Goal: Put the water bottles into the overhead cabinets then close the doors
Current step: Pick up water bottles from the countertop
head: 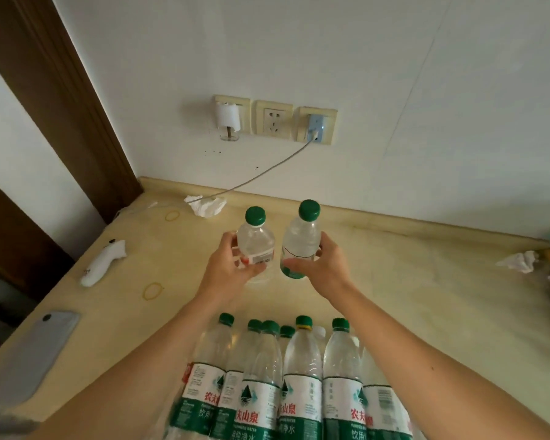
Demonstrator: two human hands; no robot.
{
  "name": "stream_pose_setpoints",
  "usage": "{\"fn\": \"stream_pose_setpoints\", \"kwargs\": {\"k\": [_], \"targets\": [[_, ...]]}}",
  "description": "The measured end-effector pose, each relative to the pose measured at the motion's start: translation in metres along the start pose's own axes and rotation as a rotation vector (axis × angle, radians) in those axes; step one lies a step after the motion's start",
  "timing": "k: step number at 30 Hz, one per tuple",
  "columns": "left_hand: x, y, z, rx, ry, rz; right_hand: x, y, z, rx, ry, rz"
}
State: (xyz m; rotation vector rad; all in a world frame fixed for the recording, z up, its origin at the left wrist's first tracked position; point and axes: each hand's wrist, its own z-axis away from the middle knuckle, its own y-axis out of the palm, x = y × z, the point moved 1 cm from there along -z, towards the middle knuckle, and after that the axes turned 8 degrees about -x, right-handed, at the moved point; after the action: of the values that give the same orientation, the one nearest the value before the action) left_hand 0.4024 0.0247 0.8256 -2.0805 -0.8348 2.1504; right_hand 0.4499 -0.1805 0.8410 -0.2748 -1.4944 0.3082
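Water bottles (255, 246), green-capped, water inside, one per hand (232, 265).

On the white-and-green labels of the standing water bottles (302, 369) we read red characters "农夫山泉", partly cut off on some. Below, on the green band, "饮用" and "纯净水" show in white; the smaller print is illegible.

Soft, even daylight, moderately bright; faint shadows on tabletop (394, 281). Wide-angle bending at edges: door frame (61, 100) leans. Overall slight softness, corners blurred. No glare.
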Motion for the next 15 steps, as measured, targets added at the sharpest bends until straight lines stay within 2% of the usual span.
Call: {"fn": "stream_pose_setpoints", "kwargs": {"k": [6, 15], "targets": [[-0.083, -0.027, 0.014, 0.023, 0.212, 0.107, 0.076, -0.042, 0.056, -0.230, -0.135, -0.059], [-0.255, -0.098, 0.065, 0.060, 0.574, 0.312, 0.226, -0.119, 0.174, -0.553, -0.450, -0.191]]}}
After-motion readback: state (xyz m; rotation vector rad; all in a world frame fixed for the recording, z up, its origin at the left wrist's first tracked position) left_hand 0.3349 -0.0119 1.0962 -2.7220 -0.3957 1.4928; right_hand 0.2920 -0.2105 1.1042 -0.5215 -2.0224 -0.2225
